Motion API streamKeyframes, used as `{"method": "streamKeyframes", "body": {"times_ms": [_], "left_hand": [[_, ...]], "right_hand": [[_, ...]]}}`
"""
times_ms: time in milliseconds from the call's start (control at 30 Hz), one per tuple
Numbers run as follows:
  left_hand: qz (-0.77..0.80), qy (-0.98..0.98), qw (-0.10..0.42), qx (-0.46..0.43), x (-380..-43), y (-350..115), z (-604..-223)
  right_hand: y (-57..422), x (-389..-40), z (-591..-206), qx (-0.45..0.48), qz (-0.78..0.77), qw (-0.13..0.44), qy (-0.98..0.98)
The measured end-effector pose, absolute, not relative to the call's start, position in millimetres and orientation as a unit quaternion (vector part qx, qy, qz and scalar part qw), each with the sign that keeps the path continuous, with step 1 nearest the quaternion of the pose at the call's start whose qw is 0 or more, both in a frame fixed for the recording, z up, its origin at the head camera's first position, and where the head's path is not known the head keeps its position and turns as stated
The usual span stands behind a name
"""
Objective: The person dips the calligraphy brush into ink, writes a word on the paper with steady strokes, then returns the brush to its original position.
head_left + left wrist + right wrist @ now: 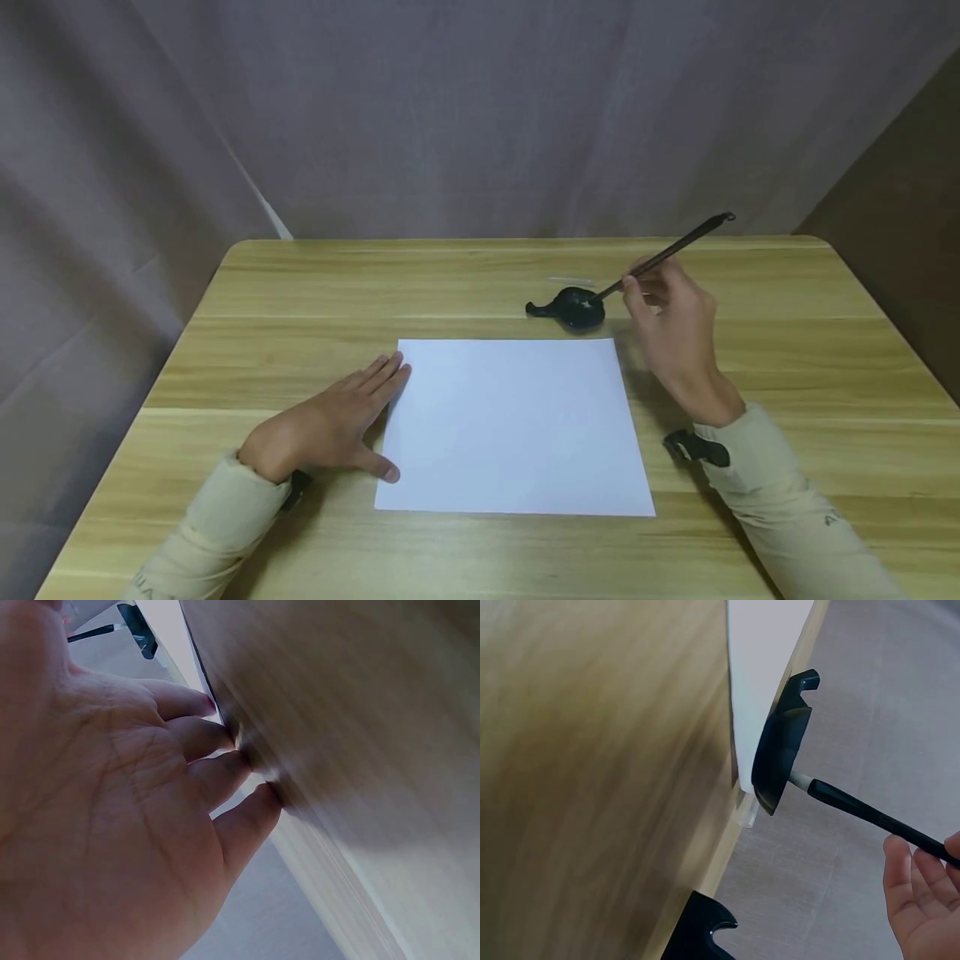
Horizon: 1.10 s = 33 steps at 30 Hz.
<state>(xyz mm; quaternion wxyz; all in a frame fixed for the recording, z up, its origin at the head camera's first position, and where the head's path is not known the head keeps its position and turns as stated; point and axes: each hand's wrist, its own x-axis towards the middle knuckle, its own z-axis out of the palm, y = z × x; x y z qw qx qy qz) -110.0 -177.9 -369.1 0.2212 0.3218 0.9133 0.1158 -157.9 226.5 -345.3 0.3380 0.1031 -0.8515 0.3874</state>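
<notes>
My right hand (pixel 675 337) pinches the dark handle of a writing brush (pixel 678 243). The brush leans up to the right, its tip in a small black gourd-shaped ink dish (pixel 580 310). In the right wrist view, a pale section of the brush (pixel 801 780) shows at the rim of the dish (pixel 780 754). White paper (pixel 510 425) lies flat in front, with no marks visible. Across its left edge rests my left hand (pixel 326 429), fingers straight and thumb spread. The left wrist view shows those fingertips (pixel 271 796) touching down by the paper's edge.
A thin clear strip (pixel 572 281) lies just behind the dish. The wooden table (pixel 787 350) has a grey curtain (pixel 480 117) behind it. Black straps (pixel 697 448) show at both sleeve cuffs. A black piece (pixel 699 930) is cut off at the right wrist view's bottom.
</notes>
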Motion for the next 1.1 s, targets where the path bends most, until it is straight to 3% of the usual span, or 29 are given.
{"method": "streamKeyframes", "body": {"times_ms": [700, 1100], "left_hand": [[0.115, 0.915, 0.219, 0.320, -110.9, -179.5, -369.1], [0.096, 0.919, 0.220, 0.314, -110.3, -173.9, -368.8]], "right_hand": [[232.2, -162.4, -346.2, 0.094, 0.405, 0.352, -0.839], [231.9, -160.0, -345.5, 0.098, 0.426, 0.327, -0.838]]}}
